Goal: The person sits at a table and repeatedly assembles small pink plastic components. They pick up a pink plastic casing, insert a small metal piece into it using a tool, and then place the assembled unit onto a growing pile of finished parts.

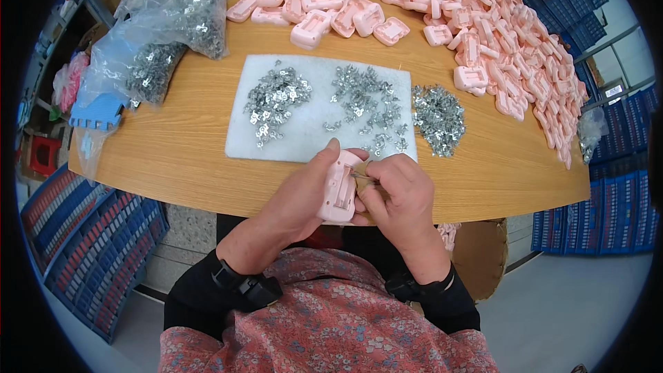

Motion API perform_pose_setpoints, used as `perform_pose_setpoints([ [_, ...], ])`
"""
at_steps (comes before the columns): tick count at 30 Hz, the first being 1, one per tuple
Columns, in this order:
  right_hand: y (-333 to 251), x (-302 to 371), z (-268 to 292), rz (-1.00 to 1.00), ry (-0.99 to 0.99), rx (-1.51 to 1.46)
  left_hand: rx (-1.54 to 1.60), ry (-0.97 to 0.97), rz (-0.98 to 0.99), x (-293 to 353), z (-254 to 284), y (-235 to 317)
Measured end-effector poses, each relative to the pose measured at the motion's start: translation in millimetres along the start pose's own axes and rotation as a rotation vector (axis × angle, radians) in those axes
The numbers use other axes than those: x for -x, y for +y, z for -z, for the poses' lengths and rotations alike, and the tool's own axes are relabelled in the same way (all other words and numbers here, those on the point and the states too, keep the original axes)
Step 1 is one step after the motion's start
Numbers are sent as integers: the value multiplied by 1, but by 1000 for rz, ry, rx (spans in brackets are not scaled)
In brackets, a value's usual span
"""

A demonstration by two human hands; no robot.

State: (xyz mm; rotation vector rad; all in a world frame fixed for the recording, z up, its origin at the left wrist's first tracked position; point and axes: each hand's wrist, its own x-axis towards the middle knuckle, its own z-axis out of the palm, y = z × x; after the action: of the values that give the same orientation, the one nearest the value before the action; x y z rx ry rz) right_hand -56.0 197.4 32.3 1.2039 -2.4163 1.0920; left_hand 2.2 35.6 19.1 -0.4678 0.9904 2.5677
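Observation:
A pink plastic housing (340,190) with a long recess rests in my left hand (309,190), its thumb along the left edge and fingers behind. My right hand (399,190) is pinched at the housing's right side, holding a small metal piece (360,175) against the recess; its exact shape is too small to tell. Just beyond my hands lies a white foam sheet (319,103) bearing two loose heaps of small metal clips, a left heap (277,100) and a right heap (366,100). Another pile of metal pieces (439,121) sits on the wood right of the sheet.
A large mound of pink housings (483,48) covers the table's far and right side. Clear plastic bags of metal parts (155,62) stand at the far left beside a blue foam piece (97,112). Blue bin racks (90,249) flank the wooden table (173,173). A cardboard box (481,259) is below.

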Motion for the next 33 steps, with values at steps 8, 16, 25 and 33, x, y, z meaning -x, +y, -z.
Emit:
perform_pose_setpoints([
  [8,0,9,5,-203,-2,-140,37,-12,64,0,5,4],
  [16,-2,5,4,-111,7,-171,1,-2,51,1,4,2],
  [25,7,10,7,-83,1,-136,6,-23,41,1,6,4],
  [33,8,7,6,-763,-145,-1126,-198,-87,-23,2,3,2],
])
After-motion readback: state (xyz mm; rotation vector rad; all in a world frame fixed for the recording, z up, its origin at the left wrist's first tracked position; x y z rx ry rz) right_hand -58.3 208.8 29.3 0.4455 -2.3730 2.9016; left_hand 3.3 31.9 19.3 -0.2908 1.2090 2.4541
